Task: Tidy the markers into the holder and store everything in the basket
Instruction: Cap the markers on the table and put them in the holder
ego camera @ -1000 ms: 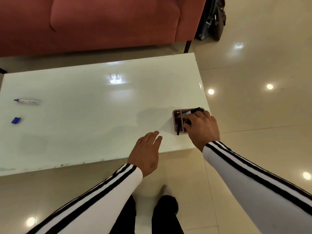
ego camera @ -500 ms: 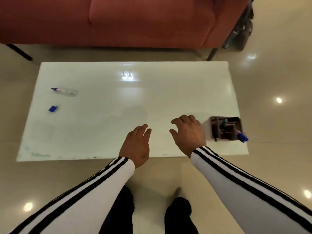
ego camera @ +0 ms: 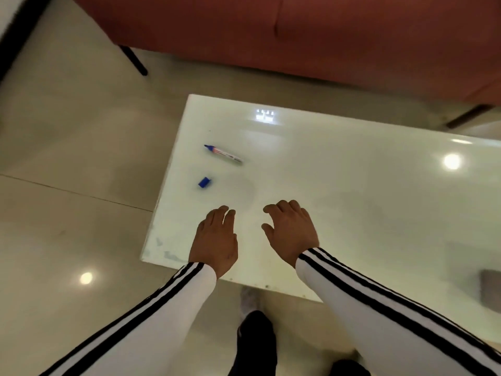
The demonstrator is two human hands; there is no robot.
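— Since the table (ego camera: 352,185) is glossy and hard, how will the things on it handle?

— By my guess, they slide. The marker (ego camera: 223,153), lying uncapped at about ten o'clock from the hands, looks light, stiff and round, so it may roll if nudged. I would pinch it mid-barrel, clear of the bare blue tip at its far-left end.

— And the cap (ego camera: 204,182)?

— It sits loose just below the marker, at about eleven o'clock from the left hand (ego camera: 215,241). Small, light and slick, I judge; a fingertip pinch across its sides should do.

— What are the hands doing?

— Both are empty. The left hand is flat, fingers close together. The right hand (ego camera: 291,232) beside it is spread wider, fingers curled a little. Whether either touches the table I cannot tell.

— The holder?

— Only a blurred grey shape at the right edge, about four o'clock; I cannot confirm it. No basket shows.
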